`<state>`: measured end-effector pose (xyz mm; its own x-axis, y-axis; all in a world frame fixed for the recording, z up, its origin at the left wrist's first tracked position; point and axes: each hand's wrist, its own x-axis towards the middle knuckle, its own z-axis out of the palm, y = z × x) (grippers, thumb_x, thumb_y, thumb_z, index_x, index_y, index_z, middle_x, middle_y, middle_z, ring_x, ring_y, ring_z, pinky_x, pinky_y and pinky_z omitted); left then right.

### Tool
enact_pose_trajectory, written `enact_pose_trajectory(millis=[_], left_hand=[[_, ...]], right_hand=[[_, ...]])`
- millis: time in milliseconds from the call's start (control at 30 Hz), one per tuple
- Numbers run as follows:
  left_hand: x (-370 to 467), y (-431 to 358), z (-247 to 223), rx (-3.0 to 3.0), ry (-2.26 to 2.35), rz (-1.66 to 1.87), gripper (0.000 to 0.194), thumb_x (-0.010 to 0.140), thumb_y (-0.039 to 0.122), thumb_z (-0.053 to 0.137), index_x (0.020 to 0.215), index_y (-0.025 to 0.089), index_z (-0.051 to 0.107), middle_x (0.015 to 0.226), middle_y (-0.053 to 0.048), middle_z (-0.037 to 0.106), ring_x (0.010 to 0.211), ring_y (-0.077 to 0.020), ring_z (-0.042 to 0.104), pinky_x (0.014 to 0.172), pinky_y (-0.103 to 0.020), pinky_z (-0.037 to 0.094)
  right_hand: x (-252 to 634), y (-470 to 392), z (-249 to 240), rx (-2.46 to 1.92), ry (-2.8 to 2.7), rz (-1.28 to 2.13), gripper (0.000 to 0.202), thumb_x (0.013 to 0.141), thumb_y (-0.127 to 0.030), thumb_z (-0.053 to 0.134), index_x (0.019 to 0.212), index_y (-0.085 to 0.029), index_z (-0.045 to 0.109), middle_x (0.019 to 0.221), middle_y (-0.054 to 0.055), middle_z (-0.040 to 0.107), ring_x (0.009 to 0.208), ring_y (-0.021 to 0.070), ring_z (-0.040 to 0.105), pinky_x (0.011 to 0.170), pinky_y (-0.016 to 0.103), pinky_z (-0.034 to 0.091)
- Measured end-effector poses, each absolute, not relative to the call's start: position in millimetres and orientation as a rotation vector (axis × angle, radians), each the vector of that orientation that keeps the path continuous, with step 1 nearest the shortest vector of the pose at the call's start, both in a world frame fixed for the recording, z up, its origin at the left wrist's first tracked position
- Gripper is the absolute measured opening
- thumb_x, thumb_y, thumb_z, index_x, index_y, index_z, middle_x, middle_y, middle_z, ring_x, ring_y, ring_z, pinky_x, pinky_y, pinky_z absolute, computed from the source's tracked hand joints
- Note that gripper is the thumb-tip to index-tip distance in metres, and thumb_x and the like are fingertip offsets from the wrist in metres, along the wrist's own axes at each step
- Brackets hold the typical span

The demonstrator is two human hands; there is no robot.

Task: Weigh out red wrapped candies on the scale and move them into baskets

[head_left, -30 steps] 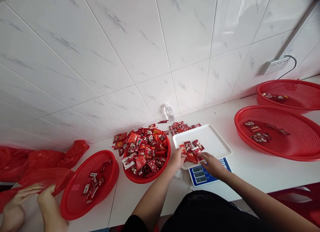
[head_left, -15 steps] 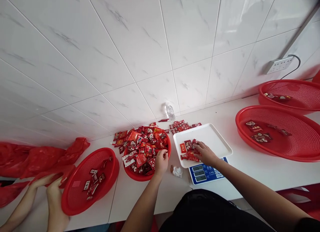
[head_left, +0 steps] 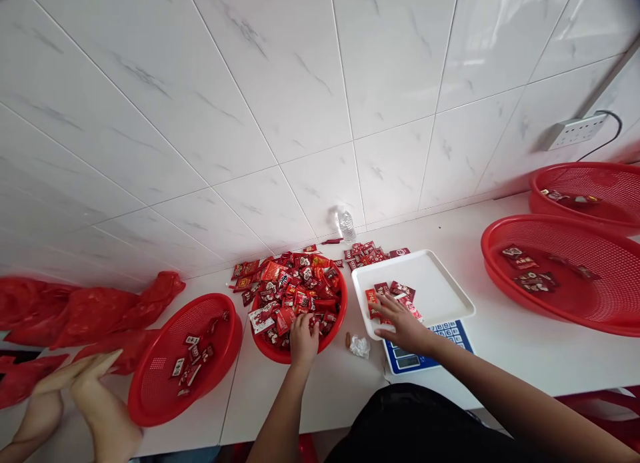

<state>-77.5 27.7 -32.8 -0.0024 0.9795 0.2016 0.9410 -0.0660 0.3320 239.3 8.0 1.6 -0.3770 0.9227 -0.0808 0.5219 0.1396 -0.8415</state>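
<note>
My left hand (head_left: 304,340) is over the near side of a round red basket (head_left: 345,310) heaped with red candy packets (head_left: 285,318). Its fingers curl down at the packets, and whether they pinch one is hidden. My right hand (head_left: 400,324) is spread over the left part of a white tray (head_left: 445,283), its fingertips above several small packets (head_left: 403,290). The tray sits on a blue scale (head_left: 455,336), whose display is partly covered by the hand.
A red basket (head_left: 230,356) with some packets stands at the left, beside another person's hands (head_left: 95,376) and red plastic bags (head_left: 85,310). Two red baskets (head_left: 500,276) are at the right. A clear bottle (head_left: 345,224), loose packets (head_left: 367,252) and crumpled tissue (head_left: 360,346) lie nearby.
My left hand has moved left over the heaped packets. My right hand has spread over the tray, and the packets there lie differently. The other person's hands have moved away from the left basket.
</note>
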Motion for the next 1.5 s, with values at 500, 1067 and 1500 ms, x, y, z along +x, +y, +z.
enact_pose_trajectory(millis=[500, 1067, 1500], left_hand=[[-49, 69, -31, 2.115, 2.089, 0.049, 0.039, 0.077, 0.023, 0.056, 0.116, 0.025, 0.058, 0.139, -0.011, 0.034, 0.124, -0.0297, 0.038, 0.097, -0.040, 0.035], [-72, 64, -9, 2.053, 2.119, 0.841, 0.013, 0.081, 0.026, 0.049, 0.084, 0.018, 0.059, 0.118, -0.012, 0.048, 0.112, -0.0279, 0.047, 0.093, -0.043, 0.040], [-49, 56, 18, 1.141, 1.699, 1.033, 0.038, 0.077, 0.040, 0.059, 0.107, 0.019, 0.050, 0.097, -0.009, 0.065, 0.075, -0.0164, 0.064, 0.063, -0.028, 0.049]], right_hand=[[227, -1, 29, -1.159, -2.227, 1.009, 0.047, 0.083, -0.031, 0.053, 0.129, -0.029, 0.049, 0.134, 0.007, 0.048, 0.126, 0.0272, 0.039, 0.105, 0.047, 0.031], [276, 10, -52, -1.913, -2.111, 0.655, 0.050, 0.085, -0.035, 0.044, 0.134, -0.027, 0.042, 0.143, 0.007, 0.036, 0.134, 0.0274, 0.027, 0.107, 0.044, 0.027], [278, 10, -53, -1.937, -2.036, 0.644, 0.052, 0.081, -0.015, 0.038, 0.130, -0.026, 0.046, 0.138, 0.007, 0.041, 0.124, 0.0263, 0.040, 0.097, 0.041, 0.039]])
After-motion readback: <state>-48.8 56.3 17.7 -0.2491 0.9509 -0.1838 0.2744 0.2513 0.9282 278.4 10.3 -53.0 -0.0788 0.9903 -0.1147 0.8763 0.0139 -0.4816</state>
